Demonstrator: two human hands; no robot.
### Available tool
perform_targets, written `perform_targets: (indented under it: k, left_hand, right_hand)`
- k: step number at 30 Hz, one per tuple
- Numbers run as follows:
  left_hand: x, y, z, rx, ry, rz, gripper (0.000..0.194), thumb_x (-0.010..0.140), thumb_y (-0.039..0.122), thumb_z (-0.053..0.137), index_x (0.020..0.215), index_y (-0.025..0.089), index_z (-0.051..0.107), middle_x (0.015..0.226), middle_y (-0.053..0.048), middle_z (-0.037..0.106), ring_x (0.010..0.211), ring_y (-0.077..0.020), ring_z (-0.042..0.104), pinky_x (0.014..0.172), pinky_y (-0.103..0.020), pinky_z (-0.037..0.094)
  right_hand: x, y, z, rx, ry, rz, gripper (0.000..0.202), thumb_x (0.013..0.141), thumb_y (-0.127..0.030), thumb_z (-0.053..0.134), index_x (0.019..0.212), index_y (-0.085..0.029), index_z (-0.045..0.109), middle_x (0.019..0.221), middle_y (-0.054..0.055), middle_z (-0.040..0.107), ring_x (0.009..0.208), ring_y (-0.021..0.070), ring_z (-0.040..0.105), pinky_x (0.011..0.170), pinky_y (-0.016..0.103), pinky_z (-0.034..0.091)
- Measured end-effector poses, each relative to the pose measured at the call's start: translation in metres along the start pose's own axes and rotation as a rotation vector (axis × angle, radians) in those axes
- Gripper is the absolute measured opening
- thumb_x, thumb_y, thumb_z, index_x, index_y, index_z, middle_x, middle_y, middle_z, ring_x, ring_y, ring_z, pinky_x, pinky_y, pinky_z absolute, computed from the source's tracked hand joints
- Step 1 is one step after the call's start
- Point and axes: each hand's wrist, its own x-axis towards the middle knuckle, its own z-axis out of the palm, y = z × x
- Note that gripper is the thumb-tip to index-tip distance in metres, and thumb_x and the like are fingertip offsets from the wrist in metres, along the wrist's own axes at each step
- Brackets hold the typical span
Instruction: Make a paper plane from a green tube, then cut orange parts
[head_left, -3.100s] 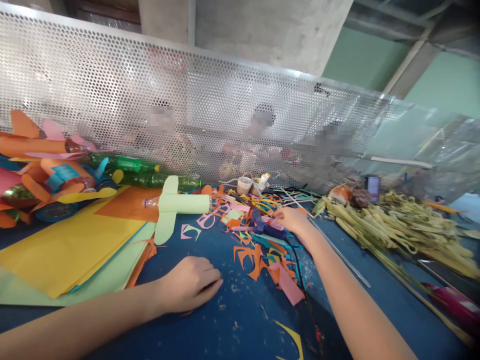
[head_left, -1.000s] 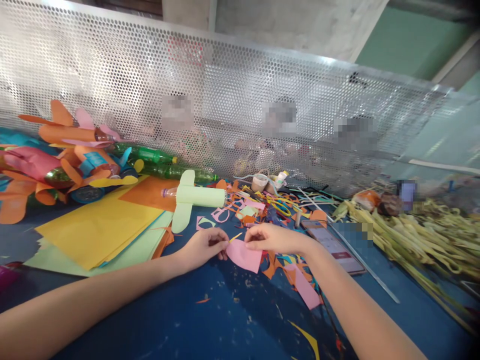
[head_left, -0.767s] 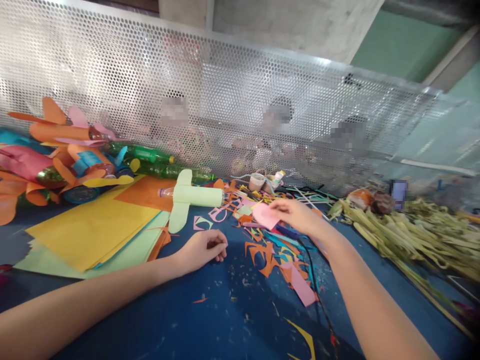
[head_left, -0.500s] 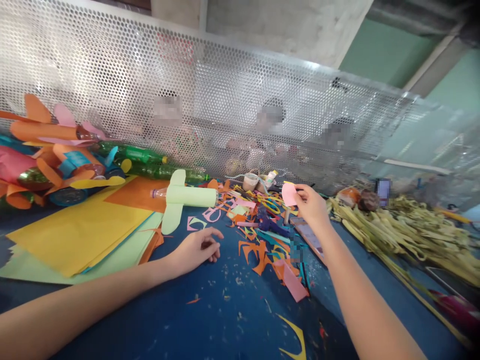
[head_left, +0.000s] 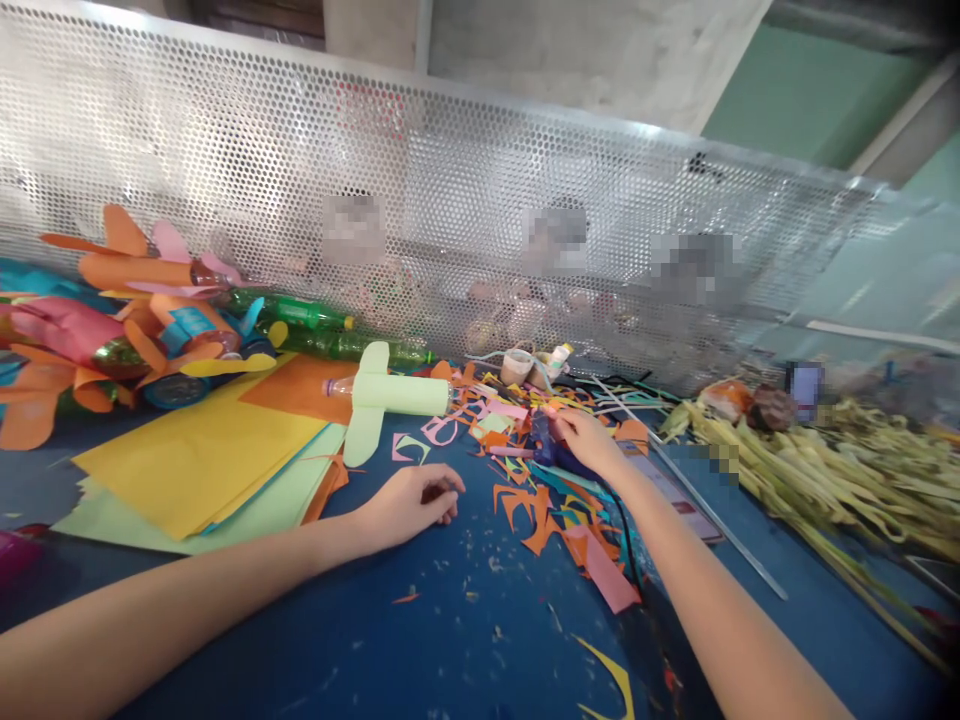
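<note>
A blue table (head_left: 465, 640) strewn with paper scraps runs along a perforated metal screen (head_left: 450, 200). Left of the glue gun (head_left: 551, 455), the left hand (head_left: 409, 500) rests loosely curled and empty on the table. The glue gun lies with its long axis left to right, nozzle leftward; the right hand (head_left: 589, 440) closes around its rear. No writing is readable.

purple glue gun (head_left: 546, 450) lying flat among paper scraps (partly hidden), nozzle pointing left.
</note>
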Motion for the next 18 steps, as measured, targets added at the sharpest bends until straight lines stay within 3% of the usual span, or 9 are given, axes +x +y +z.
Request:
perform_targets:
  k: [6, 10, 12, 15, 18]
  left_hand:
    - [-0.001, 0.006, -0.001, 0.055, -0.005, -0.017, 0.017, 0.083, 0.026, 0.044, 0.092, 0.016, 0.054, 0.071, 0.000, 0.061, 0.062, -0.0119, 0.060, 0.062, -0.025, 0.051]
    - [-0.004, 0.019, -0.003, 0.303, -0.030, 0.089, 0.017, 0.082, 0.024, 0.044, 0.088, 0.018, 0.059, 0.072, 0.000, 0.063, 0.064, -0.0121, 0.059, 0.062, -0.023, 0.047]
    - [-0.006, 0.029, -0.008, 0.462, -0.015, 0.183, 0.019, 0.082, 0.024, 0.045, 0.087, 0.019, 0.062, 0.073, 0.000, 0.064, 0.064, -0.0122, 0.058, 0.061, -0.022, 0.045]
    - [-0.006, 0.043, -0.028, 0.638, 0.013, 0.238, 0.021, 0.082, 0.029, 0.045, 0.084, 0.019, 0.064, 0.069, 0.000, 0.063, 0.059, -0.0123, 0.056, 0.056, -0.022, 0.040]
    - [-0.005, 0.053, -0.068, 0.830, 0.047, 0.100, 0.026, 0.082, 0.037, 0.045, 0.075, 0.019, 0.062, 0.064, 0.000, 0.061, 0.056, -0.0134, 0.053, 0.052, -0.022, 0.034]
  right_hand:
    - [0.000, -0.017, -0.001, -0.056, 0.137, 0.004, 0.035, 0.077, -0.007, 0.037, 0.101, -0.018, 0.060, 0.102, 0.009, 0.062, 0.101, 0.0223, 0.054, 0.092, 0.040, 0.039]
    - [-0.004, -0.052, -0.011, -0.070, 0.285, 0.001, 0.027, 0.084, -0.013, 0.034, 0.105, -0.016, 0.050, 0.101, 0.014, 0.057, 0.100, 0.0267, 0.051, 0.088, 0.043, 0.038]
    - [-0.008, -0.077, -0.016, -0.062, 0.292, -0.062, 0.021, 0.087, -0.019, 0.034, 0.103, -0.017, 0.048, 0.100, 0.014, 0.056, 0.098, 0.0256, 0.052, 0.085, 0.038, 0.039]
    - [-0.019, -0.116, -0.017, -0.047, 0.193, -0.223, 0.016, 0.090, -0.023, 0.035, 0.099, -0.019, 0.048, 0.089, 0.009, 0.060, 0.084, 0.0203, 0.057, 0.075, 0.030, 0.042]
    - [-0.031, -0.146, -0.012, -0.056, 0.050, -0.407, 0.014, 0.089, -0.022, 0.039, 0.091, -0.021, 0.053, 0.082, 0.005, 0.063, 0.076, 0.0186, 0.058, 0.071, 0.029, 0.041]
